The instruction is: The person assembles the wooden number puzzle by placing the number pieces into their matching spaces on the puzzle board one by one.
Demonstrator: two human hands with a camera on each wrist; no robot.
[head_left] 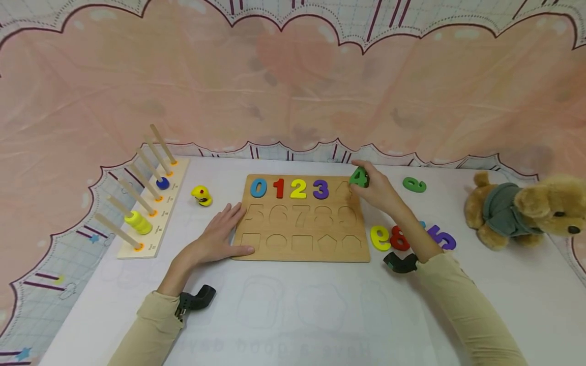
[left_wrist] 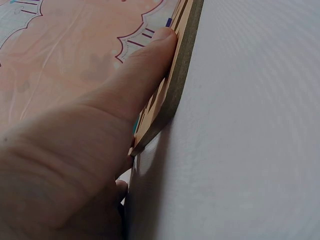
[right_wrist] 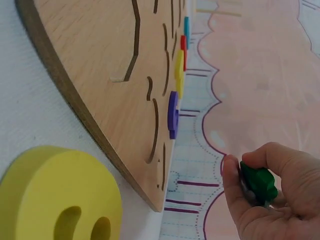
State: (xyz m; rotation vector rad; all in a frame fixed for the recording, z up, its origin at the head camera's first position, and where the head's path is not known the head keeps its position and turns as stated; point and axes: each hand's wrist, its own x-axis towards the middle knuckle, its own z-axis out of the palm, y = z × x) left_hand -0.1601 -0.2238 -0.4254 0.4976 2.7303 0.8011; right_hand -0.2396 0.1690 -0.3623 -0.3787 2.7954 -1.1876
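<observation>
Here's the right hand (head_left: 377, 190), narrowed to a pinch on the green 4 (head_left: 359, 177), thumb and finger on it, held up at the board's (head_left: 302, 249) top right corner, right by the bare outline next to the purple 3 (head_left: 324, 189)! Over on the far side, the left hand (head_left: 214, 239) lies wide, thumb and fingers spread, resting on the board's left edge, with the blue 0 (head_left: 254, 188), red 1 (head_left: 279, 188) and yellow 2 (head_left: 298, 189) lined up along the top row. Just off the right edge sit a yellow number (head_left: 386, 238) and the red 8 (head_left: 400, 239), near the right forearm, and the bear (head_left: 505, 209) is farther right!
</observation>
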